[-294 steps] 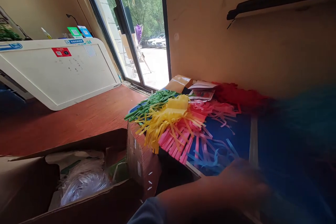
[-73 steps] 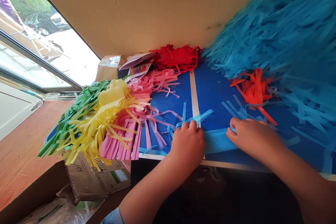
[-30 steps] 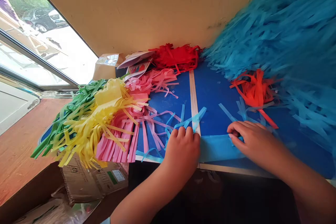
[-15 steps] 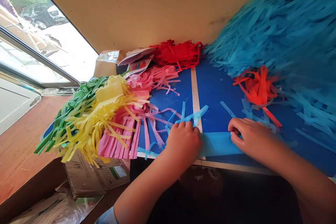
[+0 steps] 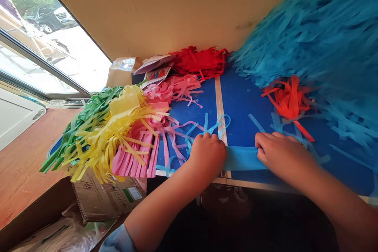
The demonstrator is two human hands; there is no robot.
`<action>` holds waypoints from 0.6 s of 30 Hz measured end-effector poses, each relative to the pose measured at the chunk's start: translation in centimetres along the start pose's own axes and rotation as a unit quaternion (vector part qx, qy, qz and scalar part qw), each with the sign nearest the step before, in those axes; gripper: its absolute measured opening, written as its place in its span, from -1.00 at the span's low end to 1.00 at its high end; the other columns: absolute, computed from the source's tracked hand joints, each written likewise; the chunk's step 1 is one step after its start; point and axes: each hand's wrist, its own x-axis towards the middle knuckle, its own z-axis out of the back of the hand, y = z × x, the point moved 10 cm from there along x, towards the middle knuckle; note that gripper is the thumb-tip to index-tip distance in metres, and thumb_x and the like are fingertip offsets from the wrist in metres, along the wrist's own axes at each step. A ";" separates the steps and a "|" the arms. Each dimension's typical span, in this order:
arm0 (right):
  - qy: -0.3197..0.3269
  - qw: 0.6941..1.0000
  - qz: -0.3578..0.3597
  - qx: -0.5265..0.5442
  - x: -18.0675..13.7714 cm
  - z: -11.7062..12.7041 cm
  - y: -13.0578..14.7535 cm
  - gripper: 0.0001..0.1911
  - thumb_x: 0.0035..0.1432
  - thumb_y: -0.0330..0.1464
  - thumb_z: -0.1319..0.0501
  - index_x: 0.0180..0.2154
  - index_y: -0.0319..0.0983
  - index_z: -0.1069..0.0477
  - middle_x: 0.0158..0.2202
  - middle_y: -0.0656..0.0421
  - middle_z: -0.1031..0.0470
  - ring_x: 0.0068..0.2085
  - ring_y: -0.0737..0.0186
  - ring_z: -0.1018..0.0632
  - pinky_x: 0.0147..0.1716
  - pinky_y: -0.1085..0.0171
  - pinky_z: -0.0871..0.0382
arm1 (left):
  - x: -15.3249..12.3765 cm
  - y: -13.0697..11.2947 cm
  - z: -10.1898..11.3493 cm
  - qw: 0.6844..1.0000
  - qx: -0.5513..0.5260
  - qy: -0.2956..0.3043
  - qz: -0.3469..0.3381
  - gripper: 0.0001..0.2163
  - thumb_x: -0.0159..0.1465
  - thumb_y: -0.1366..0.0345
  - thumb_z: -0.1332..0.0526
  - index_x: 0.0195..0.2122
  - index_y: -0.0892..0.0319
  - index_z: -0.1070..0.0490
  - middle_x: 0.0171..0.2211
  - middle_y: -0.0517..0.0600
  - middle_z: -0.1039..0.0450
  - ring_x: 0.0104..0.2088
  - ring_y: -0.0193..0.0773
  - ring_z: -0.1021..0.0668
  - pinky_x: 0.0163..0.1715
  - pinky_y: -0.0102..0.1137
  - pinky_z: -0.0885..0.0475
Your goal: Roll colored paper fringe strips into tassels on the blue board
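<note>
A light blue paper band [image 5: 241, 158] with cut fringe strips lies flat on the dark blue table [image 5: 242, 100] near its front edge. My left hand [image 5: 207, 156] is closed on the band's left end, knuckles up. My right hand [image 5: 282, 153] presses and pinches the band's right end, fingers curled. Loose blue strips [image 5: 217, 123] curl up just beyond my left hand.
Fringed paper piles lie around: green [image 5: 85, 120], yellow [image 5: 118, 126] and pink [image 5: 153, 141] at the left, red [image 5: 201, 61] at the back, orange-red [image 5: 288, 100] at the right, and a big blue heap [image 5: 319, 39] far right. An open cardboard box [image 5: 59, 220] sits below left.
The view shifted slightly. Both hands stay on the blue band; the loose blue strips beyond my left hand have curled over into loops.
</note>
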 end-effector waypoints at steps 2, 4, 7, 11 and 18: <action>-0.001 1.000 0.002 -0.024 -0.1 0.2 0.3 -0.85 0.00 -0.54 0.00 -0.45 -0.21 -0.26 -0.44 0.22 -0.43 -0.32 0.16 -0.38 -0.39 0.23 -0.02 | 0.3 0.1 0.6 1.000 0.009 -0.008 0.000 -0.85 0.17 0.49 -0.09 -0.36 0.29 -0.47 -0.39 0.13 -0.43 -0.28 -0.07 -0.48 -0.43 -0.32 -0.33; -0.006 0.999 0.003 -0.046 -0.2 0.4 0.5 -0.86 0.03 -0.53 -0.01 -0.43 -0.21 -0.27 -0.43 0.20 -0.43 -0.31 0.14 -0.39 -0.38 0.21 -0.02 | 0.1 0.3 1.7 0.998 0.030 -0.051 0.002 -0.83 0.18 0.49 -0.08 -0.35 0.27 -0.46 -0.37 0.11 -0.43 -0.30 -0.10 -0.48 -0.45 -0.32 -0.34; -0.012 0.998 0.004 -0.060 -0.3 0.7 0.8 -0.86 0.05 -0.52 -0.01 -0.40 -0.23 -0.29 -0.42 0.16 -0.43 -0.29 0.11 -0.41 -0.38 0.20 -0.01 | -1.9 -0.5 4.3 0.979 0.070 -0.191 -0.008 -0.80 0.23 0.49 -0.03 -0.26 0.24 -0.44 -0.24 0.09 -0.45 -0.29 -0.17 -0.48 -0.40 -0.32 -0.37; -0.017 0.998 0.001 -0.053 -0.3 0.9 1.1 -0.83 0.03 -0.55 0.00 -0.39 -0.23 -0.29 -0.39 0.14 -0.44 -0.26 0.08 -0.43 -0.37 0.19 -0.02 | -6.1 -3.8 5.2 0.939 0.038 -0.338 -0.045 -0.64 0.29 0.21 0.00 0.00 0.31 -0.33 0.06 0.12 -0.32 0.06 -0.13 -0.35 -0.04 -0.28 -0.30; -0.051 0.997 0.013 -0.052 -0.6 1.2 1.2 -0.80 0.06 -0.56 0.04 -0.39 -0.24 -0.31 -0.40 0.12 -0.45 -0.28 0.09 -0.44 -0.36 0.19 -0.02 | -4.4 -7.1 -0.1 0.979 -0.026 -0.189 -0.066 -0.30 0.24 -0.14 0.13 0.18 0.38 -0.12 0.20 0.15 -0.10 0.21 -0.04 -0.16 0.11 -0.23 -0.16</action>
